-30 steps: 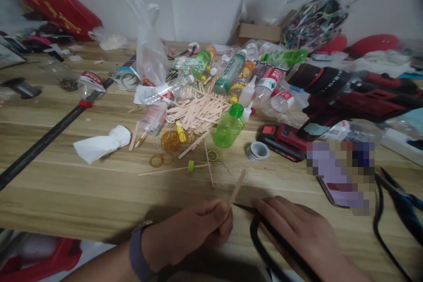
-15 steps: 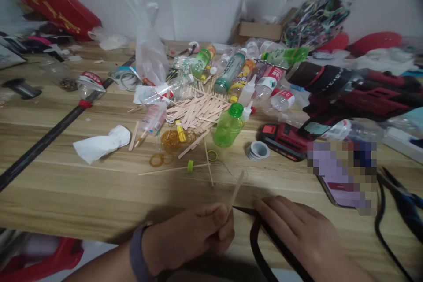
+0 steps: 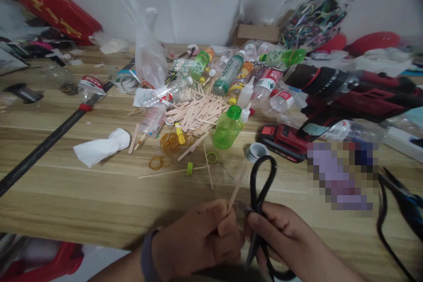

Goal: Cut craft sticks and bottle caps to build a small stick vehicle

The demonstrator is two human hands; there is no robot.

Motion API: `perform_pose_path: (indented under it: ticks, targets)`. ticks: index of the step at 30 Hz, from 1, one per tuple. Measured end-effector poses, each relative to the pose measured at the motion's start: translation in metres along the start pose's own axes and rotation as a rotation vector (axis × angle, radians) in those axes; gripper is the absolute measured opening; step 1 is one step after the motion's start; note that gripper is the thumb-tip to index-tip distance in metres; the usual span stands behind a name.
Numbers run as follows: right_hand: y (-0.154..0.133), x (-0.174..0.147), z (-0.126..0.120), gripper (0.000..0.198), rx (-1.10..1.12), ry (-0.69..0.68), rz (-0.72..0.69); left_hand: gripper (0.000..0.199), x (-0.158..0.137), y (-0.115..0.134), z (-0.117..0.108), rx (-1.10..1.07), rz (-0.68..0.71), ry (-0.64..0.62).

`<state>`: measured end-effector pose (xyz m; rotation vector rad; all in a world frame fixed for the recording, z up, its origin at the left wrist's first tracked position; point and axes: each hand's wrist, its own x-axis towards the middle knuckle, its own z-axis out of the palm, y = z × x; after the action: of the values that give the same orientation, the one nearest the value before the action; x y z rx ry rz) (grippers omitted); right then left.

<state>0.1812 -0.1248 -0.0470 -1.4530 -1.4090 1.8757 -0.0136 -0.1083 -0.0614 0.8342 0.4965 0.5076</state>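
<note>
My left hand [image 3: 206,235] is closed around the lower part of a flat wooden craft stick [image 3: 235,191], which points up and slightly right. My right hand [image 3: 284,229] grips a pair of scissors with black loop handles [image 3: 254,185]. One loop stands up above the fingers, and a blade end points left toward the stick, close to my left fingers. Whether the blade touches the stick I cannot tell. Beyond both hands lie a thin stick [image 3: 172,172], a small green piece [image 3: 189,168] and a green ring [image 3: 212,157].
A heap of craft sticks [image 3: 201,112] lies mid-table beside a green bottle [image 3: 227,130] and rubber bands [image 3: 170,142]. A red cordless drill [image 3: 360,97] stands at the right, near pliers [image 3: 403,202]. A dark rod [image 3: 42,147] and crumpled tissue [image 3: 102,146] lie left. Several plastic bottles lie behind.
My right hand has turned over, and the scissors have swung so that one black loop now points upward. My left hand still holds the craft stick in nearly the same place.
</note>
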Motion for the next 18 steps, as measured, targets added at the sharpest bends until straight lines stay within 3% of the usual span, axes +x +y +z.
perform_pose_path:
  ticks: [3,5,11,15,18]
  targets:
    - [0.003,-0.006,-0.005,0.065,-0.284,0.242,-0.165,0.056,-0.002,0.0,0.007,-0.454,0.137,-0.112]
    - [0.004,-0.012,-0.009,0.061,-0.386,0.322,-0.221,0.056,-0.004,0.002,0.01,-0.674,0.178,-0.147]
    - [-0.002,-0.024,-0.01,0.05,-0.674,0.387,-0.537,0.06,-0.005,0.002,0.013,-0.756,0.071,-0.106]
    - [-0.005,-0.024,-0.007,0.041,-0.802,0.416,-0.62,0.056,-0.005,0.002,0.016,-0.805,0.091,-0.152]
    - [-0.005,-0.022,-0.008,0.03,-0.998,0.488,-0.761,0.056,-0.006,0.005,0.019,-0.794,0.071,-0.144]
